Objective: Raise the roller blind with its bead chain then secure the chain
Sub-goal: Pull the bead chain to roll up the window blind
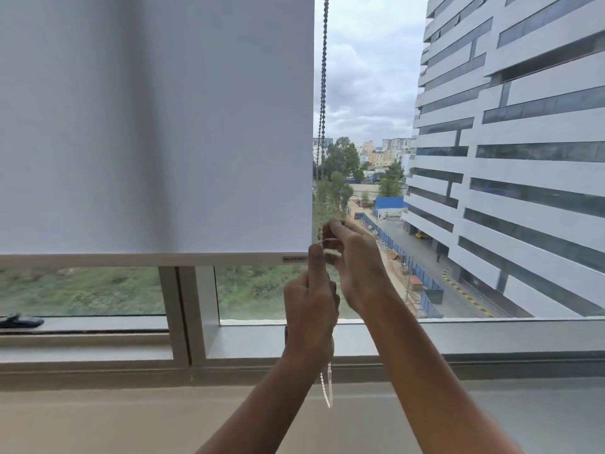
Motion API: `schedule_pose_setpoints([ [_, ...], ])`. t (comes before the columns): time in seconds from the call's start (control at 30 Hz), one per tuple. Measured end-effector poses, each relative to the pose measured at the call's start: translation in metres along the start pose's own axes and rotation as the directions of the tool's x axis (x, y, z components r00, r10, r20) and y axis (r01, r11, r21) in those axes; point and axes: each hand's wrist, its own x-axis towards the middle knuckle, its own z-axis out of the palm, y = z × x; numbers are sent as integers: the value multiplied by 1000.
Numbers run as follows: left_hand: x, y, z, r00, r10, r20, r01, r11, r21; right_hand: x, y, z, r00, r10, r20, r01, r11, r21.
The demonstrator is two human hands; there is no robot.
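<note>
While both hands work at the lower right corner of the blind, the left hand (311, 301) is closed in a fist around the bead chain (323, 93), thumb raised and lying along the strand, at the level of the blind's bottom bar (147, 259). Right hand (355, 260) sits just above and to the right of it, fingers curled, thumb and forefinger pinched on the chain just above the left thumb. The two hands are near each other; whether they touch cannot be told.

Chain: runs as a doubled strand up from the hands, just beside the right edge of the blind, and out of the top of the view. Below the left fist a pale loop of it (327, 388) hangs free in front of the sill, beside the left wrist.

Roller blind (157, 126): white fabric, covering the left and centre of the window from the top of the view down to its bottom bar, which hangs level, well above the sill. A small label (294, 258) sits at the bar's right end.

Window frame (186, 309): grey, with a vertical mullion below the blind. Sill (491, 339) runs across beneath. A dark handle (21, 321) lies at the far left on the frame.

Outside: a striped multi-storey building (507, 158) to the right, trees and a road below
</note>
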Motion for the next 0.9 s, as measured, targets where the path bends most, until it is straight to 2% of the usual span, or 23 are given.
schedule_pose_setpoints([
  [0.13, -13, -29, -11, 1000, -1, -23, 2, 998, 58, 7, -40, 22, 993, -62, 104, 58, 998, 35],
  [0.27, -20, -53, -18, 998, -31, -62, 38, 993, 113, 16, -74, 43, 985, -67, 157, 51, 994, 101],
  [0.47, -25, -80, -33, 996, -54, -75, 67, 982, 174, 34, -112, 64, 993, -57, 102, 41, 988, 150],
  [0.6, -27, -92, -38, 996, -66, -64, 77, 980, 183, 40, -125, 69, 999, 5, 48, -14, 980, 198],
  [0.73, -33, -106, -46, 994, -82, -67, 95, 971, 222, 37, -116, 69, 998, 66, -15, -60, 966, 252],
  [0.9, -48, -124, -66, 987, -156, -40, 161, 954, 254, 29, -82, 62, 997, 66, -37, -55, 965, 256],
])
